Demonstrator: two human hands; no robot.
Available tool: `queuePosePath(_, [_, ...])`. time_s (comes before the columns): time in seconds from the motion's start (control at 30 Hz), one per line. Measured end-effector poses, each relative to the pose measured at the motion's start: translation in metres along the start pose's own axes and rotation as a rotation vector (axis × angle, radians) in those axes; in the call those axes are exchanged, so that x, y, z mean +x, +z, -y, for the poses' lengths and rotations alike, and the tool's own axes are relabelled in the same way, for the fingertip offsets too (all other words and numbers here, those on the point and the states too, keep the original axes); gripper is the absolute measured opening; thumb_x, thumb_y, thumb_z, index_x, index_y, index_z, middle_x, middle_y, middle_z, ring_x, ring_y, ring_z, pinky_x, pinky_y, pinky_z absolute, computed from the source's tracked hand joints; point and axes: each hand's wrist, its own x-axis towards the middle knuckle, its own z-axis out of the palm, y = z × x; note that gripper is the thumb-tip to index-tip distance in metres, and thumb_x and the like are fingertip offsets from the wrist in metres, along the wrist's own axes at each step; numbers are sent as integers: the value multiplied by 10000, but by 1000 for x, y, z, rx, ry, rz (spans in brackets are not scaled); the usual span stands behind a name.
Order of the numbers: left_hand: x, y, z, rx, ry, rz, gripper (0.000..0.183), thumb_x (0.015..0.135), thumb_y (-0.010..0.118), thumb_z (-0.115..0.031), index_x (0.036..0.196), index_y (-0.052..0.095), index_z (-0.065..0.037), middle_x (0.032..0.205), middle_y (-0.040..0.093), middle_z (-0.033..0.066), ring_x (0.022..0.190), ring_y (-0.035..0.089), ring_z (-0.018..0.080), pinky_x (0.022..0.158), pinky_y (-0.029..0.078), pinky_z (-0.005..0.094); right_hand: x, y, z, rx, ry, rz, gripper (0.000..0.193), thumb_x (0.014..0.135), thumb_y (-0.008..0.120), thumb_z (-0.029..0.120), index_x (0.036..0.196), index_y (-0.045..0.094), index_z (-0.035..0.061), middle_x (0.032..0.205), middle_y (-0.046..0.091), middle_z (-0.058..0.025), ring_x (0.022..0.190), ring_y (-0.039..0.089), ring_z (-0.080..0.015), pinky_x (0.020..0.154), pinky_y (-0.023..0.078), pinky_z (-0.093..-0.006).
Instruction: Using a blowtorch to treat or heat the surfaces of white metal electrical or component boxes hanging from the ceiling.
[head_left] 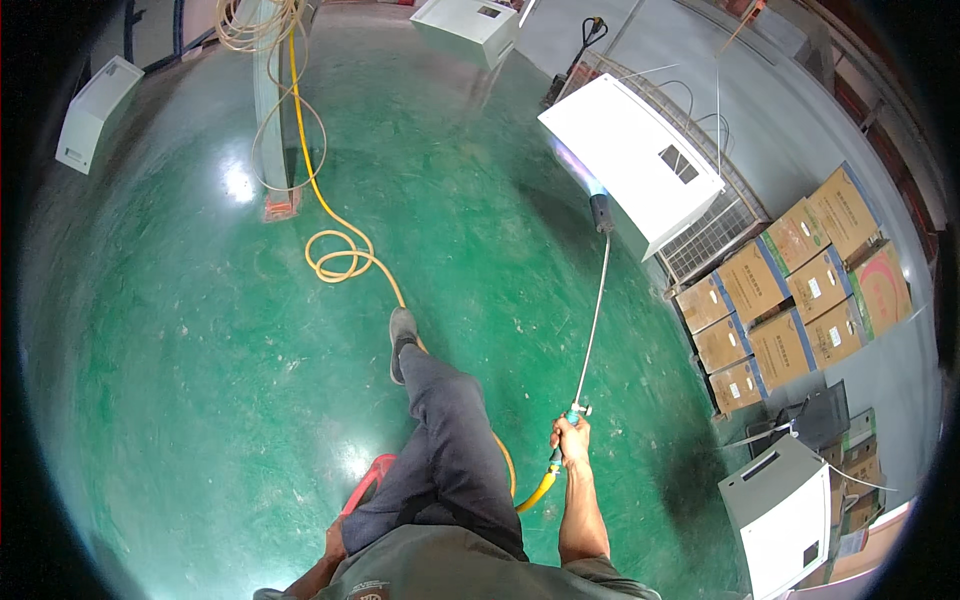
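Observation:
My right hand [571,442] is closed around the handle of a long gas torch [594,325]. Its dark burner head [601,213] points up at the near edge of a hanging white metal housing [630,145]. A bluish-violet flame [577,168] licks along that edge. From the torch's lower end a yellow hose [538,492] runs back behind my legs. By my left hip, my left hand [336,541] is closed at the end of a red curved thing [372,478]; its fingers are partly hidden, and what the red thing belongs to is out of sight.
Yellow hose [345,258] lies looped on the green floor [220,350] beside a post [270,120]. More white housings hang at the far left [97,112], far middle [470,25] and near right [780,520]. Stacked cartons [780,350] and a wire cage [715,235] stand at right.

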Motion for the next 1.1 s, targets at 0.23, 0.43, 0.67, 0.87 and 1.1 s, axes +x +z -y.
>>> queuePosePath(0.23, [-28, -28, -76, -373, 10, 314, 429, 1003, 577, -242, 1373, 533, -28, 1317, 598, 127, 1227, 548, 212, 1032, 425, 325, 44, 3, 3, -69, -17, 0, 68, 828, 583, 34, 814, 516, 36, 616, 517, -44, 412, 484, -140, 360, 397, -281])
queuePosePath(0.43, [-57, -57, -6, -45, 127, 503, 536, 974, 601, -233, 1461, 439, -79, 1421, 475, 210, 1355, 429, 354, 1104, 384, 430, 81, 7, 14, -8, 7, -46, 81, 812, 578, 21, 785, 503, 32, 596, 515, -53, 402, 482, -152, 350, 388, -296])
queuePosePath(0.67, [-106, -76, -117, 179, 385, 244, 528, 857, 706, -205, 1338, 524, -87, 1405, 478, 201, 1297, 463, 384, 1085, 387, 448, 92, 7, 9, -68, 44, -82, 105, 818, 592, 32, 746, 515, 39, 595, 514, -36, 412, 482, -142, 360, 400, -288])
queuePosePath(0.87, [-75, -47, -139, 290, 810, 70, 248, 712, 747, -168, 916, 629, -89, 1223, 600, 147, 1190, 547, 367, 984, 446, 439, 77, 11, 16, -64, 40, -57, 83, 819, 601, 19, 794, 522, 23, 609, 527, -46, 405, 488, -144, 347, 396, -291])
queuePosePath(1.1, [-16, 17, -217, 270, 1014, 134, 295, 797, 757, -338, 795, 598, -89, 948, 618, 77, 969, 589, 289, 827, 462, 398, 41, 21, 28, -76, -28, -32, 114, 825, 609, 5, 882, 513, 30, 621, 528, -38, 417, 494, -131, 357, 397, -277])
